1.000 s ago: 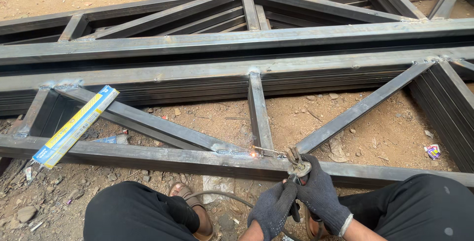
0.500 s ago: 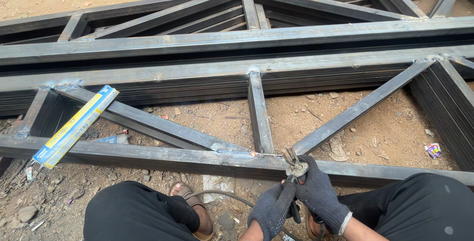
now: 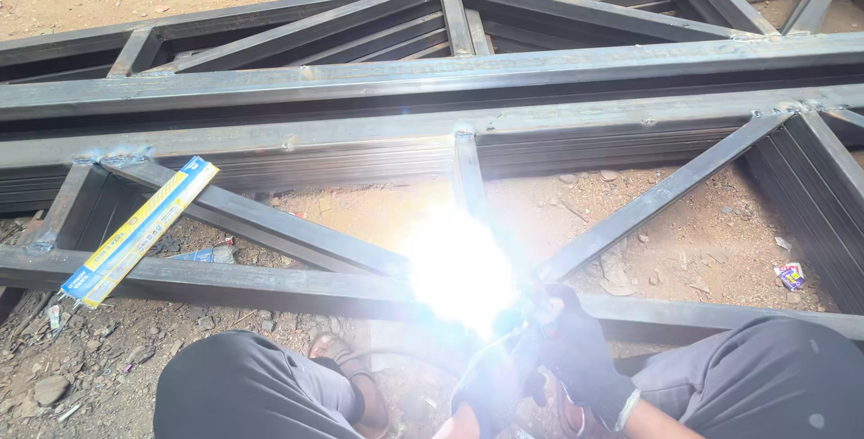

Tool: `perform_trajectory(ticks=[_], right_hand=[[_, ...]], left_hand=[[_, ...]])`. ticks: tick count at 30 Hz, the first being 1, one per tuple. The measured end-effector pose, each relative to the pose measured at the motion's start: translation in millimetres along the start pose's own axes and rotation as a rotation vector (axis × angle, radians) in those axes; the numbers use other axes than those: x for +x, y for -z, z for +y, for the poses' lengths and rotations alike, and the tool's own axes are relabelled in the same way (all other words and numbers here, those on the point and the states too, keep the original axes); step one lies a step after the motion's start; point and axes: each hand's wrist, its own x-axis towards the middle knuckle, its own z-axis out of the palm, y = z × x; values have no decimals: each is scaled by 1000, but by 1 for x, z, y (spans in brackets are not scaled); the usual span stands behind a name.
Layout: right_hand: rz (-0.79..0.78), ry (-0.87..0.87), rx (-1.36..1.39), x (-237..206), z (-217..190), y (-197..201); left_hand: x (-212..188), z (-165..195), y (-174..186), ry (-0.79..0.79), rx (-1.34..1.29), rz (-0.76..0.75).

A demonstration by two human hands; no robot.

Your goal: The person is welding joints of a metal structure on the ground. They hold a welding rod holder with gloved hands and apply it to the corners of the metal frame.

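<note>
A white arc flare [image 3: 459,268] burns on the near rail [image 3: 225,282] of a steel truss [image 3: 432,88], right where the short upright [image 3: 468,174] and the two diagonals meet it. Both hands are gloved and sit close together just below and to the right of the glare. The right hand [image 3: 580,353] is curled around the welding holder [image 3: 538,311], fingers wrapped tight over its handle, with the tip lost in the light. The left hand [image 3: 486,389] lies just beside it, touching it, but the flare washes it out, so I cannot tell whether it grips anything or only steadies. A cable [image 3: 387,353] loops from the hands toward the left foot [image 3: 346,376]. The person crouches, dark trousers on both knees framing the hands. Well to the left, a long blue and yellow box [image 3: 139,228] leans across the rail and a diagonal. More trusses lie behind on reddish dirt [image 3: 711,232], with a scrap of wrapper [image 3: 790,274] at the right.
</note>
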Motion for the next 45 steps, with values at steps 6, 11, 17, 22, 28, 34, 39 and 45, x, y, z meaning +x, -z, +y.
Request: perform_trajectory(ticks=[6,11,17,22,28,34,39,45], right_hand=[[-15,-225,-667,8,-19,2],[-22,-237,-652,4,-26,-2],[-42,-222,-636,7,-18,0],[-63,-202,-626,10,-7,0],[-96,-223,-649,13,-4,0],[-37,-200,-621,8,-15,4],[-39,-238,-650,7,-21,2],[-36,-203,-621,5,-21,1]], left_hand=[[-5,8,0,10,-49,3],[-5,2,-1,-4,-89,11],[0,-4,-2,18,-109,5],[3,-10,-2,14,-136,3],[6,-8,0,77,-116,-21],[-1,5,-3,7,-52,3],[-3,6,-2,33,-73,2],[2,-3,-4,34,-130,-19]])
